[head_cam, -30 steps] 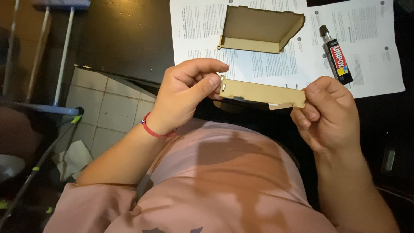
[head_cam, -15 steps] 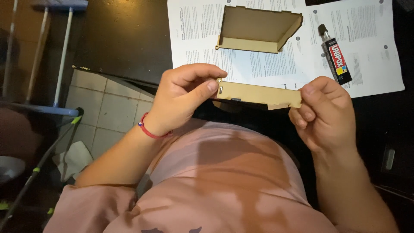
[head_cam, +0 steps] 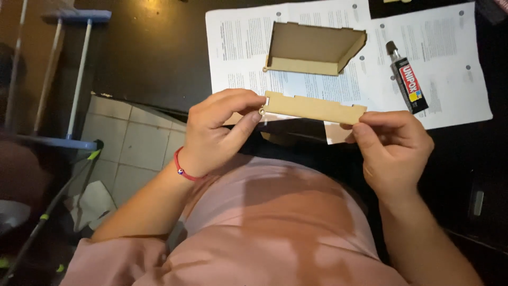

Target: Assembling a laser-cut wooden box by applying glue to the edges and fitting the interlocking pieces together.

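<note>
A long, thin wooden panel [head_cam: 313,107] with notched edges is held level in front of my chest, above the near edge of a black table [head_cam: 153,47]. My left hand [head_cam: 219,132] pinches its left end, where a small ring-shaped tab sticks out. My right hand [head_cam: 392,147] pinches its right end. Beyond it, a partly built wooden box [head_cam: 312,46] of similar panels rests on printed white paper sheets [head_cam: 238,47]. A glue tube [head_cam: 406,85] with a black cap lies on the paper to the right of the box.
A red string bracelet [head_cam: 182,169] circles my left wrist. To the left of the table lie a tiled floor [head_cam: 124,148], a blue-and-white metal frame [head_cam: 74,79] and crumpled white paper [head_cam: 92,204]. A small dark object [head_cam: 477,203] rests at the table's right edge.
The panel has been turned from a slight downward tilt at its right end to nearly level, and raised a little. Both hands keep their grip on its ends.
</note>
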